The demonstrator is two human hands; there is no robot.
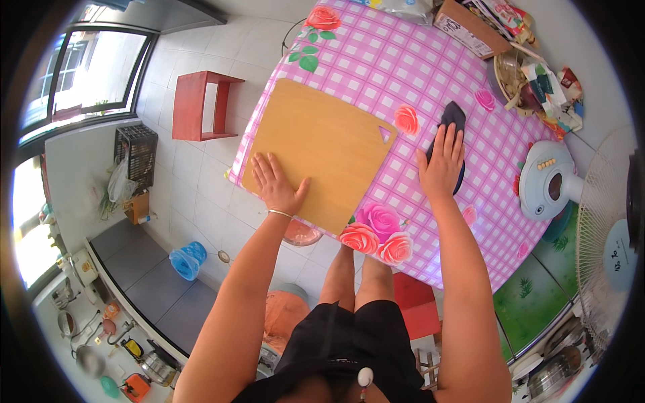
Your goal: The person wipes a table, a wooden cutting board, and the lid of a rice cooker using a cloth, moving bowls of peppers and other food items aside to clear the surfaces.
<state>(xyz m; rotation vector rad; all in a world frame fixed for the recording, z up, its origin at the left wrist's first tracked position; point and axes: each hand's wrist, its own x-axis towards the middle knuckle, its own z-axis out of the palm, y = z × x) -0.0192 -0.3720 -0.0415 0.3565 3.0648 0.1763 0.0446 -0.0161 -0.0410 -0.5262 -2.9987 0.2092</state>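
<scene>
Red stool: stood off the left edge of the tabletop.
Left hand: lay flat, fingers spread, on the cutting board.
Cutting board: rested at the tabletop's near-left corner.
Right hand: lay flat, well apart from the left, fingers extended over the dark cloth.
Dark cloth: lay right of the board, in from the tabletop's edges.
Fan base: showed by the tabletop's right edge.

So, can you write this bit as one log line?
left hand: flat on tan cutting board; right hand: on dark cloth; surface underneath: pink checked tablecloth
</scene>
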